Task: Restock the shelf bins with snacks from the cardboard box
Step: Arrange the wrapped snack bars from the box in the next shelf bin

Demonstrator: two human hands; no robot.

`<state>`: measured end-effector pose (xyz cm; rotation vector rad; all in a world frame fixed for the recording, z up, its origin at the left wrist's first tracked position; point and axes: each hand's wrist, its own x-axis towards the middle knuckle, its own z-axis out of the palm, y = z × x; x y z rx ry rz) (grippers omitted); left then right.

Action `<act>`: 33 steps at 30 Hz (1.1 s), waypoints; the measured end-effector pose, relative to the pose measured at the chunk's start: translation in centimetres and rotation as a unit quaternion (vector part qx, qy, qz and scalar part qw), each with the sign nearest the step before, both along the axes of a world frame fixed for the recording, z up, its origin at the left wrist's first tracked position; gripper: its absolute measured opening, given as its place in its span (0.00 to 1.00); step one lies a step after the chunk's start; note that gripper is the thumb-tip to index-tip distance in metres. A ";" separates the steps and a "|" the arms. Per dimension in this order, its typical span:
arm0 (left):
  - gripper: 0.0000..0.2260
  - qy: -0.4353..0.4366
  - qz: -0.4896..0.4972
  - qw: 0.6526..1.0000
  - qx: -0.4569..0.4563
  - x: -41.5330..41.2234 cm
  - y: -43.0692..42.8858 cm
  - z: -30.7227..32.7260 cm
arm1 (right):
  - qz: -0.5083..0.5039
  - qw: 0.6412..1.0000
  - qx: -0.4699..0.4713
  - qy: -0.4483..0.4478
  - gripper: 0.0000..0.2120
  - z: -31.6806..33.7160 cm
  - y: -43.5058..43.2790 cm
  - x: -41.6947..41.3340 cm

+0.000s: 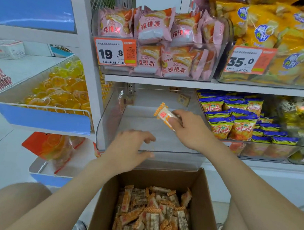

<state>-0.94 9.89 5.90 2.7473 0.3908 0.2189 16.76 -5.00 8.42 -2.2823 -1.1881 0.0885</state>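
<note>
An open cardboard box (203, 196) at the bottom centre holds several orange-and-white wrapped snack bars (151, 211). Straight above it a clear plastic shelf bin (110, 117) stands with nothing visible on its floor. My right hand (189, 128) is inside the bin and grips one wrapped snack bar (162, 114), which points up and to the left. My left hand (130, 147) hovers over the bin's front lip with its fingers loosely spread, holding nothing.
Pink cake packs (153, 26) fill the bin above, behind a 19.8 price tag (115, 50). Blue-and-orange snack bags (236, 121) sit in the bin to the right, yellow bags (273, 25) above them. Yellow jellies (61, 88) lie in a blue-fronted wire bin at left.
</note>
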 end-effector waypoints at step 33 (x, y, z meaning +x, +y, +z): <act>0.16 0.008 0.295 0.954 -0.045 -2.7 7.2 2.7 | -0.005 0.960 -0.126 -0.250 0.15 -7.8 22.0 0.0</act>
